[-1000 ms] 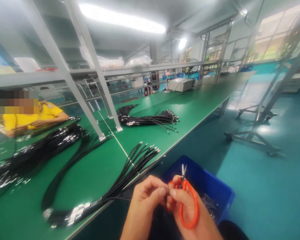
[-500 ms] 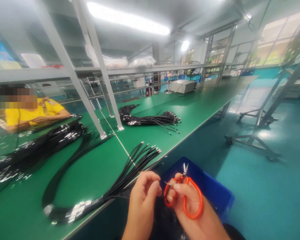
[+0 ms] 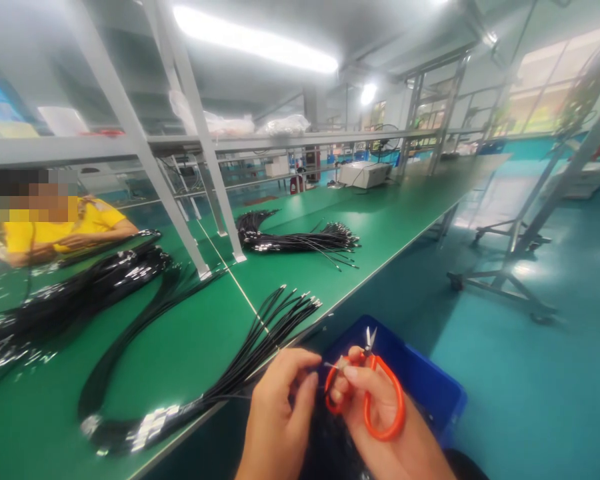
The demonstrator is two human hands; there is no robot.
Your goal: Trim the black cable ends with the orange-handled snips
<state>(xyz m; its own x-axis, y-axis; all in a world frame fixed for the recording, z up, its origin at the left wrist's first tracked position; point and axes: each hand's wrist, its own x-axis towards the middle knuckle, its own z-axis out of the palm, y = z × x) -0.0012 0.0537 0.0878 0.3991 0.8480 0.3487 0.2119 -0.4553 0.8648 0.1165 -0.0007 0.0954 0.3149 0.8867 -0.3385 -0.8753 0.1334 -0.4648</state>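
My right hand (image 3: pixel 367 393) is closed around the orange-handled scissors (image 3: pixel 385 400), whose short blades point up and stand slightly apart. A thin piece, perhaps a wire end, shows between its thumb and finger. Close by on the left, my left hand (image 3: pixel 287 393) has its fingers curled with thumb and forefinger near each other; what they pinch is too small to make out. Beside it, a bundle of black cables (image 3: pixel 245 357) curves over the edge of the green table (image 3: pixel 180 360), its metal-tipped ends fanned out.
A second cable bundle (image 3: pixel 300 240) lies farther back, and a large shiny pile (image 3: pixel 80 287) at left. A person in yellow (image 3: pixel 95 223) sits across the table. Metal shelf posts (image 3: pixel 205 133) rise from it. Below my hands is a blue bin (image 3: pixel 430 387).
My left hand has shifted slightly left, its forefinger now straighter toward the right hand. The scissors stay in my right hand, nearly unmoved. The view has shifted a little.
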